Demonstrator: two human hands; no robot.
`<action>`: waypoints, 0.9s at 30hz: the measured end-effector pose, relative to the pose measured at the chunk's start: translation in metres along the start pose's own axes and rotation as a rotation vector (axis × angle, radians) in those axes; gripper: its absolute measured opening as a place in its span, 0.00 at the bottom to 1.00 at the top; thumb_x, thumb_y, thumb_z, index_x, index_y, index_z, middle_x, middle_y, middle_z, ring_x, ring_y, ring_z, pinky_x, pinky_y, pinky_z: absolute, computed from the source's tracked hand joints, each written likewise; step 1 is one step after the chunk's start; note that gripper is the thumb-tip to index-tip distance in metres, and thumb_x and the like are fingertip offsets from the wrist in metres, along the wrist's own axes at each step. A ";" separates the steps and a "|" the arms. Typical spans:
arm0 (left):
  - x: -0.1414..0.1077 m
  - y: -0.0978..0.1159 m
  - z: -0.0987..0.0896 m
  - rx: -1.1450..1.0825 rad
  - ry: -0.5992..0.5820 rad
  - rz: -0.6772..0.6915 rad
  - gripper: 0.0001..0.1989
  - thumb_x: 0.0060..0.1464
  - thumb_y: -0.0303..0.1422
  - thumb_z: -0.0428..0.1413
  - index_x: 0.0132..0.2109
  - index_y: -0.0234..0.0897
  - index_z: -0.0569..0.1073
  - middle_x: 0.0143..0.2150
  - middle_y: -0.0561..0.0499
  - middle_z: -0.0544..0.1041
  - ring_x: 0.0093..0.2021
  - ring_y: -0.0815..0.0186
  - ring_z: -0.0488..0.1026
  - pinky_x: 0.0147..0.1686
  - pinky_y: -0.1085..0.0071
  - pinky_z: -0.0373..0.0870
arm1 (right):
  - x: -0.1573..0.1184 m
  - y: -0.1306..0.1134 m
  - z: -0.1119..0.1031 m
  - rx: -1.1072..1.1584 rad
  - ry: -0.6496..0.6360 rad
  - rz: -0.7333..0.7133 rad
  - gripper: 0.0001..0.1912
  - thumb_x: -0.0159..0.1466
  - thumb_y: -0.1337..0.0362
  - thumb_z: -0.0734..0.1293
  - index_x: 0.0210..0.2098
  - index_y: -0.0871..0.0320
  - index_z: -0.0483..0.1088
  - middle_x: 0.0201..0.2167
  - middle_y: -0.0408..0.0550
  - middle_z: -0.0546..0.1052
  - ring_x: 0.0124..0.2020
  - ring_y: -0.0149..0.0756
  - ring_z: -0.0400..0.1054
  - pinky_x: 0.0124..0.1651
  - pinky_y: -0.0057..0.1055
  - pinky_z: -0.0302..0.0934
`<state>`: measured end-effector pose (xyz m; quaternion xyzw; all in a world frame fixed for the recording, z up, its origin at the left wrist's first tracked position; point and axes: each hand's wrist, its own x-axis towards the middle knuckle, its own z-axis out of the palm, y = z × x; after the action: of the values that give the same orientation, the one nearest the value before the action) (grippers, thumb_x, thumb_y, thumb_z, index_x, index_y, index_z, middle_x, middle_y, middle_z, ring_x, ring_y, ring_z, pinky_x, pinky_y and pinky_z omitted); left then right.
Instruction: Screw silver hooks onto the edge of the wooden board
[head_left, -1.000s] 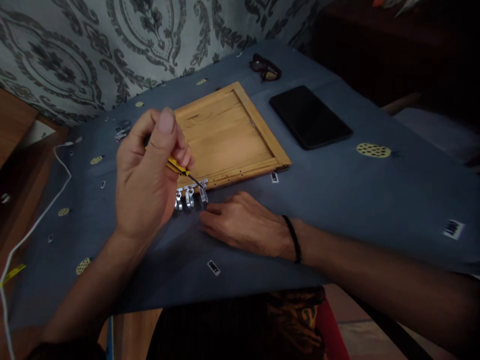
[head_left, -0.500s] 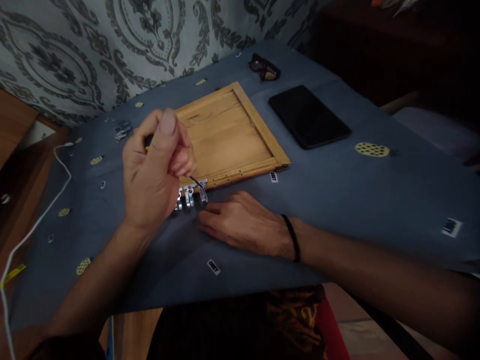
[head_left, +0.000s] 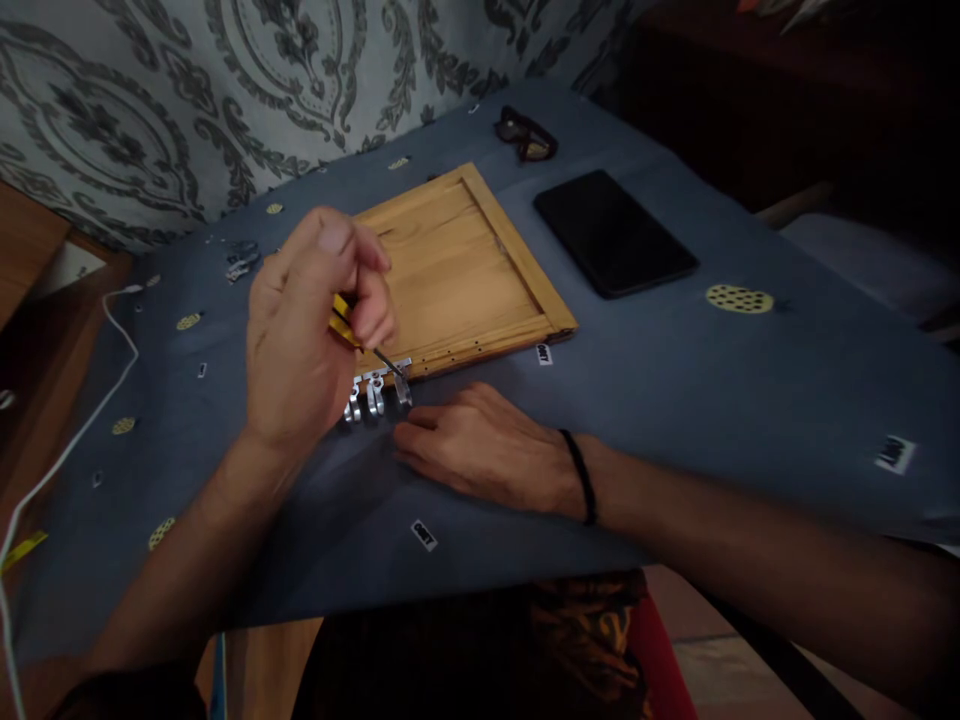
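Observation:
My left hand [head_left: 311,330] is closed around a screwdriver [head_left: 342,318] with a yellow and black handle. Its thin shaft slants down to the metal hook rail [head_left: 377,378], which lies along the near edge of a framed wooden panel [head_left: 480,348]. Several silvery hooks [head_left: 375,398] hang from that rail, partly behind my left hand. My right hand [head_left: 487,450] rests on the cloth with its fingers curled together, the fingertips close beside the rightmost hook [head_left: 403,390]. Whether they touch or grip anything is hidden. Small dark holes dot the panel's edge to the right of the rail.
Blue patterned cloth [head_left: 712,420] covers the table. A black tablet [head_left: 615,235] lies right of the panel, with sunglasses [head_left: 525,135] behind it. Loose metal pieces [head_left: 241,262] lie at the back left. A white cable [head_left: 82,425] runs down the left side.
My left hand has turned around the screwdriver, so more of the yellow handle shows. My right hand has kept its place beside the rightmost hook.

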<state>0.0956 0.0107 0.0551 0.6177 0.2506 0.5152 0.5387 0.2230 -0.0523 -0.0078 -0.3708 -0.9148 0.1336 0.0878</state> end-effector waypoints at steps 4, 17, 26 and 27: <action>0.001 0.008 -0.004 0.077 0.064 -0.067 0.09 0.64 0.34 0.58 0.34 0.41 0.78 0.26 0.51 0.66 0.27 0.63 0.66 0.31 0.67 0.65 | -0.001 0.001 0.002 0.009 0.016 -0.006 0.09 0.73 0.67 0.63 0.46 0.60 0.75 0.34 0.50 0.82 0.24 0.31 0.64 0.28 0.36 0.35; 0.007 -0.004 0.007 -0.018 0.091 -0.023 0.18 0.56 0.47 0.66 0.29 0.39 0.73 0.19 0.60 0.49 0.17 0.75 0.44 0.16 0.73 0.41 | -0.002 0.001 0.003 -0.002 0.054 -0.015 0.07 0.73 0.67 0.63 0.41 0.59 0.73 0.33 0.49 0.82 0.24 0.31 0.65 0.27 0.36 0.35; 0.015 0.004 -0.014 -0.048 -0.366 -0.112 0.11 0.61 0.38 0.62 0.33 0.38 0.78 0.14 0.63 0.46 0.12 0.77 0.38 0.12 0.74 0.40 | -0.001 0.002 0.003 0.020 0.039 -0.025 0.09 0.74 0.66 0.63 0.45 0.60 0.75 0.34 0.49 0.82 0.25 0.32 0.64 0.28 0.35 0.37; 0.015 0.006 -0.015 -0.053 -0.346 -0.078 0.11 0.60 0.38 0.63 0.32 0.38 0.78 0.14 0.64 0.47 0.12 0.77 0.39 0.12 0.74 0.41 | -0.002 0.002 0.004 0.020 0.037 -0.026 0.09 0.73 0.66 0.63 0.45 0.60 0.75 0.34 0.49 0.82 0.25 0.32 0.64 0.28 0.35 0.36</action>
<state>0.0855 0.0280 0.0644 0.6725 0.1641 0.3865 0.6094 0.2248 -0.0523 -0.0122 -0.3603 -0.9165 0.1344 0.1102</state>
